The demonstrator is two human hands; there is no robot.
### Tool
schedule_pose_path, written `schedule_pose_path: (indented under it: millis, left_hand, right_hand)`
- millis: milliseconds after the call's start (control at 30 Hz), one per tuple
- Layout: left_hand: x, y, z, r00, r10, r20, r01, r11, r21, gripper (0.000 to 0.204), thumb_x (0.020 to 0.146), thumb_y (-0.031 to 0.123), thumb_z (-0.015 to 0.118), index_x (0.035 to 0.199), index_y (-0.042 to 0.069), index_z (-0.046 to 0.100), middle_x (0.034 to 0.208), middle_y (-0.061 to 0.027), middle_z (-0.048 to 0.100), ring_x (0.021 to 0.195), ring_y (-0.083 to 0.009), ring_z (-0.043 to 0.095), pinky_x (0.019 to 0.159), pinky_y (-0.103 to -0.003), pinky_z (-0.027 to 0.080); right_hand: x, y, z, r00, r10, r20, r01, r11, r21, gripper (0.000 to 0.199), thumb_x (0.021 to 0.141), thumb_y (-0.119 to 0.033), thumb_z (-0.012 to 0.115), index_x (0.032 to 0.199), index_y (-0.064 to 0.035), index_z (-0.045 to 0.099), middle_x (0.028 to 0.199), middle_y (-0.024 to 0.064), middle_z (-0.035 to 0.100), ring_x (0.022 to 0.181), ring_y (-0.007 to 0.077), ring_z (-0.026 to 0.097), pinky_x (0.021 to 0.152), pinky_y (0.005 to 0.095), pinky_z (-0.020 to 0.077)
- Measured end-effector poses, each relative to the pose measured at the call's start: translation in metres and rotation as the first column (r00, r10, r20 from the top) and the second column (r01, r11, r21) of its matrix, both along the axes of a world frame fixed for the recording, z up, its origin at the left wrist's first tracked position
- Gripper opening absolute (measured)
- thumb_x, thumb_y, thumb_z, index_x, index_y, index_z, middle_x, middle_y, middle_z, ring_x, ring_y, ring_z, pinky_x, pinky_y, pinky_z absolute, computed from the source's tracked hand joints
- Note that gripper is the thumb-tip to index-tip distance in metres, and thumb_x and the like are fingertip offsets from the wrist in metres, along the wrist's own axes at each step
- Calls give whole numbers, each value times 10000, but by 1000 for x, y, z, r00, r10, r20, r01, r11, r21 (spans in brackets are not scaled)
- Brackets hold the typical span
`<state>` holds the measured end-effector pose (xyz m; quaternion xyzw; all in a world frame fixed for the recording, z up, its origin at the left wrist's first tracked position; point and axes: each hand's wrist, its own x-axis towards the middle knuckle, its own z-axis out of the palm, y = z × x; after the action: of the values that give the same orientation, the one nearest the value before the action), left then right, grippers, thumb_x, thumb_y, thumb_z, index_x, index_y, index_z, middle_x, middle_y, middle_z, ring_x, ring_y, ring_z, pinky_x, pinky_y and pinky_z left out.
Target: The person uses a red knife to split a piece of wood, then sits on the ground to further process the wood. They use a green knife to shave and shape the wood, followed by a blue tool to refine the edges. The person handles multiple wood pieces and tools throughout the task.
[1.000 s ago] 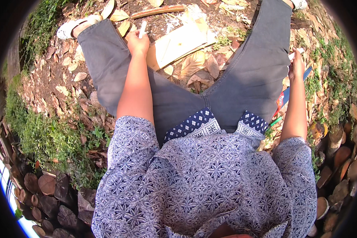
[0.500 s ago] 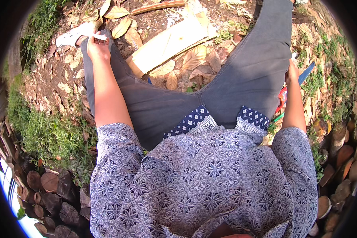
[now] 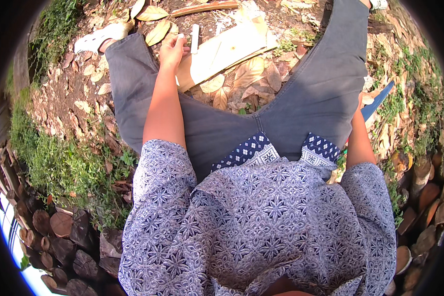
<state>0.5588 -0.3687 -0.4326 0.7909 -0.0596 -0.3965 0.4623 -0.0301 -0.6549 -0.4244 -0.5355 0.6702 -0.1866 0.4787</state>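
Note:
My left hand (image 3: 172, 51) is over the near left end of a pale wooden board (image 3: 227, 49) that lies between my legs. Its fingers are loosely bent and apart. A short white strip (image 3: 195, 38) stands out just past the fingertips, seemingly separate from them. Down by the outer side of my right thigh is my right hand (image 3: 360, 104), its fingers mostly hidden by the trouser leg. Close beyond it a long blue blade-like piece (image 3: 379, 100) points up and to the right; what it belongs to is hidden.
Dry leaves (image 3: 220, 97) and pale shavings cover the ground around the board. A narrow wooden stick (image 3: 204, 7) lies at the far side. Green weeds (image 3: 69, 167) grow at left. Stacked cut logs (image 3: 61, 224) line the near left, with more logs (image 3: 424, 197) at near right.
My left hand has moved right from my left knee to the board, and the white strip it held is now beyond its fingertips. My right hand has drawn slightly nearer; the red part beside it is hidden.

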Motion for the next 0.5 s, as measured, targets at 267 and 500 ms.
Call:
schedule_pose_path:
  millis: [267,500]
  left_hand:
    - [24,35,-20,830,-408,381,27,711,702,347,777,301,765,1033,76,701,1053,-113,727,995,-269,694,891,-375,534]
    - [21,14,-14,823,-420,383,46,721,691,186,741,216,726,872,84,729,965,-131,741,951,-283,707,877,-380,540]
  right_hand:
    - [-10,13,-2,1000,2,-28,-3,1000,-18,227,910,-258,697,961,-39,665,850,-2,659,739,93,592,670,272,477]
    - [-29,13,4,995,5,-104,-19,990,-139,231,907,-258,702,960,-35,668,848,-3,657,736,91,585,673,269,476]
